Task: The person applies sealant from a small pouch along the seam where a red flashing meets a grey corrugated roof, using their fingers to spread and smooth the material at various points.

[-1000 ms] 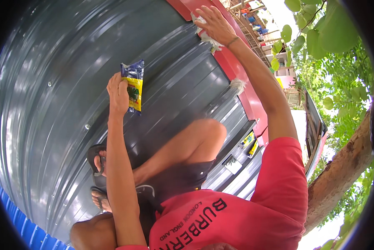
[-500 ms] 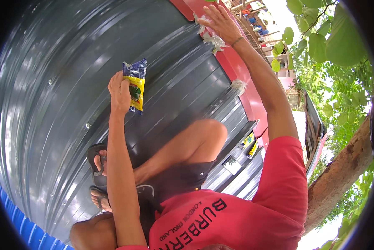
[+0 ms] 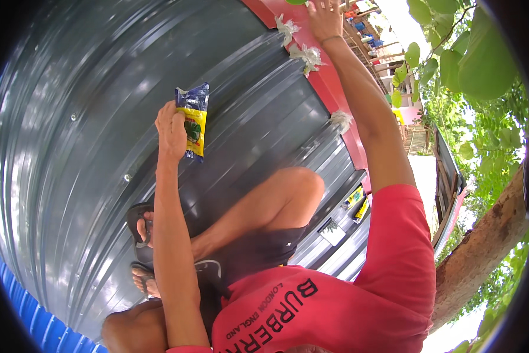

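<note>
My left hand [image 3: 171,132] grips a blue and yellow plastic packet [image 3: 193,126] by its side, held over the dark metal roof sheet [image 3: 105,123]. The packet looks crinkled at its upper end. Reaching far out along the red edge trim [image 3: 317,76], my right hand [image 3: 326,22] has its fingers stretched out and apart; the fingertips meet the picture's upper rim. Beside that hand, two crumpled white wads [image 3: 305,57] stick to the trim and the sheet's edge. Another white wad [image 3: 340,121] sits lower along the same trim.
My bent leg and sandalled feet [image 3: 143,229] rest on the ribbed sheet. To the right lie yellow packets [image 3: 361,209] and a flat pale rectangle [image 3: 331,232]. A tree trunk [image 3: 482,247] and leaves [image 3: 488,65] crowd the right side; a blue ribbed sheet [image 3: 40,320] shows lower left.
My right hand has moved rightward and farther out, away from the white wads, which now show more fully. My left hand still holds the packet in nearly the same place.
</note>
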A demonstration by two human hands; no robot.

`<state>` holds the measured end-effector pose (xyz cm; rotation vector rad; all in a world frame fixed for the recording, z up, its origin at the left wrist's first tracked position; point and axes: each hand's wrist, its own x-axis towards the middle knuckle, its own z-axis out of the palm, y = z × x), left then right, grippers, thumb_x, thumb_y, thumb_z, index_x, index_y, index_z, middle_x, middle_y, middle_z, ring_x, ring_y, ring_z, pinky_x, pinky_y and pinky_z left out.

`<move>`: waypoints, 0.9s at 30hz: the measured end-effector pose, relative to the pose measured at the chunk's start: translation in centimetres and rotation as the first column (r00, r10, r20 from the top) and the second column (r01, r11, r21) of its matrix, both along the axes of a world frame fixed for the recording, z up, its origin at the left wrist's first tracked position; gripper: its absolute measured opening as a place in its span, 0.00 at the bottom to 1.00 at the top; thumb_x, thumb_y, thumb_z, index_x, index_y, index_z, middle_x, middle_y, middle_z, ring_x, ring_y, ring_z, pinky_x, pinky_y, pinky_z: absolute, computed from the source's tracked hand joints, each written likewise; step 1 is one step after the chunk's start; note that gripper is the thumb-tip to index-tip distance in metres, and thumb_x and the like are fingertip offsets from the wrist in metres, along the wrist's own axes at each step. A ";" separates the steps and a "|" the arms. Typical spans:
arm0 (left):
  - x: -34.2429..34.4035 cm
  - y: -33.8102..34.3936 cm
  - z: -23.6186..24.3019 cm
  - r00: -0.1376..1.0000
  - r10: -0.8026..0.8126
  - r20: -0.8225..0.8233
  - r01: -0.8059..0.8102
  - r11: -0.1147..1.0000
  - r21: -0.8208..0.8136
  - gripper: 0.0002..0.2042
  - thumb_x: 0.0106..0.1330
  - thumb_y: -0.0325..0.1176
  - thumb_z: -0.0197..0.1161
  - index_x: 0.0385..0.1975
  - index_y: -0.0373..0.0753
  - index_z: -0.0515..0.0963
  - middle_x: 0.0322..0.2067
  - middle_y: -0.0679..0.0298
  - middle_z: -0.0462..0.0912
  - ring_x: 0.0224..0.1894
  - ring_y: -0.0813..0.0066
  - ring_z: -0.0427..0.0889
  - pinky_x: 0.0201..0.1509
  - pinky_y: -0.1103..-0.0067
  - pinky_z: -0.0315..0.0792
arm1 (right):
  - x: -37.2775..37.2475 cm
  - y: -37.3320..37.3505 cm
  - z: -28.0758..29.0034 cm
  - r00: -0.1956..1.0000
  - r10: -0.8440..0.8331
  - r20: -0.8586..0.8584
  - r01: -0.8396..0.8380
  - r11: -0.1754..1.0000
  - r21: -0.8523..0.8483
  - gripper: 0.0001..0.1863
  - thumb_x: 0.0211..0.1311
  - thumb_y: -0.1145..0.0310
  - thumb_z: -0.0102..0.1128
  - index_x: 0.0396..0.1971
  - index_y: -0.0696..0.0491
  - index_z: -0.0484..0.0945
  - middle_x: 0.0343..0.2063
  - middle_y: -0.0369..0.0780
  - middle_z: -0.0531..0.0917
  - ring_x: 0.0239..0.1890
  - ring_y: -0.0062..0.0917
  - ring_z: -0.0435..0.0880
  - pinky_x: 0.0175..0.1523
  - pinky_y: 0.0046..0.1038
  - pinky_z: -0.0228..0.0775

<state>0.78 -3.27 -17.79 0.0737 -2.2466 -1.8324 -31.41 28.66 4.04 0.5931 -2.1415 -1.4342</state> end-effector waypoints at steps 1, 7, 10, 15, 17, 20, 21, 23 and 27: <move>0.4 -0.2 -0.3 1.000 0.009 -0.017 -0.009 1.000 -0.025 0.13 0.70 0.31 0.45 0.44 0.34 0.76 0.58 0.52 0.76 0.63 0.50 0.69 0.70 0.61 0.55 | 0.1 -0.4 -0.3 0.999 0.043 0.027 -0.039 0.992 -0.123 0.29 0.67 0.58 0.53 0.67 0.45 0.70 0.70 0.43 0.67 0.74 0.45 0.59 0.78 0.55 0.40; 1.5 -1.5 -1.4 0.995 0.048 -0.092 -0.069 0.966 -0.248 0.06 0.67 0.29 0.50 0.37 0.36 0.74 0.57 0.53 0.76 0.62 0.51 0.70 0.67 0.59 0.59 | 8.7 -4.9 -0.9 0.946 0.286 0.152 -0.186 0.864 -0.467 0.28 0.61 0.64 0.59 0.64 0.43 0.73 0.68 0.48 0.66 0.73 0.45 0.58 0.77 0.54 0.44; 1.1 0.0 -1.2 0.998 0.044 -0.053 -0.057 0.959 -0.277 0.06 0.69 0.30 0.51 0.39 0.36 0.74 0.56 0.52 0.76 0.61 0.52 0.72 0.67 0.60 0.60 | 14.1 -5.6 -0.8 0.906 0.402 0.134 -0.174 0.642 -0.747 0.28 0.59 0.72 0.60 0.62 0.39 0.76 0.64 0.44 0.72 0.68 0.40 0.66 0.75 0.47 0.52; 0.1 -1.2 -0.8 0.976 0.083 0.202 -0.157 0.908 0.389 0.13 0.77 0.36 0.49 0.46 0.33 0.74 0.49 0.55 0.79 0.54 0.64 0.76 0.61 0.70 0.66 | 23.0 -13.5 -5.1 0.784 0.581 0.220 0.411 -0.219 -0.885 0.29 0.64 0.69 0.57 0.67 0.50 0.71 0.54 0.50 0.78 0.55 0.41 0.79 0.63 0.37 0.70; 1.5 -2.8 1.5 0.986 0.022 0.167 -0.090 0.908 0.410 0.16 0.79 0.40 0.48 0.49 0.31 0.74 0.45 0.57 0.80 0.49 0.68 0.76 0.57 0.73 0.68 | 25.7 -16.9 -6.0 0.700 0.661 0.270 0.582 -0.308 -0.753 0.30 0.64 0.70 0.61 0.67 0.55 0.69 0.55 0.47 0.79 0.53 0.32 0.81 0.60 0.32 0.73; 3.0 -2.1 4.2 0.987 0.138 0.082 -0.155 0.954 0.255 0.10 0.78 0.33 0.50 0.45 0.32 0.75 0.36 0.60 0.78 0.40 0.75 0.74 0.45 0.72 0.70 | 27.7 -18.3 -8.0 0.617 0.750 0.239 0.659 -0.327 -0.677 0.37 0.64 0.74 0.64 0.72 0.56 0.60 0.53 0.45 0.81 0.50 0.26 0.83 0.58 0.29 0.75; 3.4 -2.2 4.7 0.986 0.166 0.025 -0.167 0.985 0.046 0.10 0.77 0.33 0.51 0.42 0.33 0.76 0.34 0.57 0.79 0.36 0.71 0.77 0.41 0.70 0.71 | 28.4 -18.1 -8.9 0.597 0.772 0.217 0.681 -0.344 -0.646 0.40 0.64 0.76 0.63 0.74 0.56 0.55 0.51 0.45 0.82 0.50 0.26 0.83 0.58 0.29 0.76; 3.7 -1.2 8.4 0.969 0.200 0.146 -0.191 0.979 -0.070 0.09 0.76 0.33 0.55 0.42 0.32 0.76 0.31 0.49 0.80 0.32 0.59 0.79 0.37 0.65 0.72 | 29.4 -17.4 -9.6 0.573 0.802 0.171 0.725 -0.398 -0.563 0.47 0.64 0.79 0.61 0.78 0.54 0.43 0.48 0.45 0.83 0.49 0.25 0.84 0.59 0.29 0.76; 3.9 -0.9 10.0 0.977 0.172 0.127 -0.189 0.972 0.138 0.10 0.76 0.35 0.59 0.45 0.34 0.78 0.33 0.59 0.83 0.36 0.75 0.80 0.40 0.73 0.75 | 30.2 -18.2 -8.0 0.534 0.831 0.156 0.783 -0.415 -0.464 0.51 0.62 0.84 0.58 0.79 0.52 0.38 0.44 0.43 0.83 0.46 0.23 0.83 0.55 0.26 0.75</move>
